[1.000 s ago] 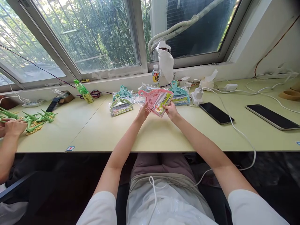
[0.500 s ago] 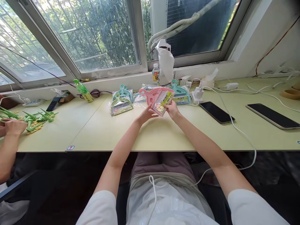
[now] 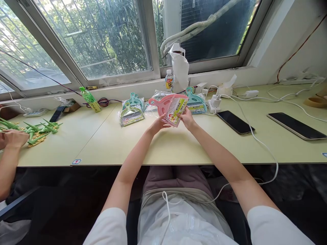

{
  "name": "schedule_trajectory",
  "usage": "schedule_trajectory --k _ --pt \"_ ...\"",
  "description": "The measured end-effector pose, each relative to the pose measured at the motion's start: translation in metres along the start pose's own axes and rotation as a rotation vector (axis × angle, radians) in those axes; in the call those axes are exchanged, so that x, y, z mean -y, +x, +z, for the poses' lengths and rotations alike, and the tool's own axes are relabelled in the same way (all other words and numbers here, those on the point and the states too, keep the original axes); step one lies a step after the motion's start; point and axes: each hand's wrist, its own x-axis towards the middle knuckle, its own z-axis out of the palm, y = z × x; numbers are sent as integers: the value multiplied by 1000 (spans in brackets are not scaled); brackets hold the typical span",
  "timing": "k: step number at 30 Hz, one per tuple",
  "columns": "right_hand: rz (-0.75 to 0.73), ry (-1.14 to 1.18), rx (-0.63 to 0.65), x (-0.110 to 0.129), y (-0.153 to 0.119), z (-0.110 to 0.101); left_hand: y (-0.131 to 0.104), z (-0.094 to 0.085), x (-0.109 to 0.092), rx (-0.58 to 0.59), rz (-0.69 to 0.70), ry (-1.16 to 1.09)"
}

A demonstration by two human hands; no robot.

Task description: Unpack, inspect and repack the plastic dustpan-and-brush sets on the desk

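A pink mini dustpan and brush set point(image 3: 167, 108) in clear wrapping is held above the table between my two hands, tilted, its handle toward the left. My left hand point(image 3: 157, 124) grips its lower left edge. On the lower right edge, my right hand point(image 3: 187, 119) has its fingers closed round the set near the printed label. Behind it lie wrapped teal sets, one teal dustpan set point(image 3: 195, 101) to the right and another teal set point(image 3: 135, 99) to the left. A green dustpan set point(image 3: 131, 115) rests in front of the left one.
A green-capped bottle point(image 3: 90, 99) leans at the left; a clear bottle point(image 3: 169, 81) stands by the window. Two dark devices, a phone point(image 3: 235, 122) and a tablet point(image 3: 296, 126), lie right, with a white cable between. A co-worker's hand point(image 3: 15, 137) is among green pieces point(image 3: 42, 131).
The pink set in my hands has shifted very slightly left and turned a little. The whole view has moved slightly. Both hands keep their hold.
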Motion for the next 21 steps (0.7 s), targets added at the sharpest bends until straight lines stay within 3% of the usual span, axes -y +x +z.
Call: schedule_trajectory --k 6,12,14,18,21 --pt "39 -4 -75 -13 -1 2 0 -7 2 39 -75 123" --pt "21 -8 -124 -18 1 -1 3 0 1 -77 -125 229" --pt "1 -22 -146 -19 2 -2 0 0 -5 -8 -162 283" --pt "-72 -14 -176 -19 4 -5 -14 -8 -21 234 -283 429" --pt "-107 -13 -191 -17 5 -7 -20 -14 -27 236 -326 562"
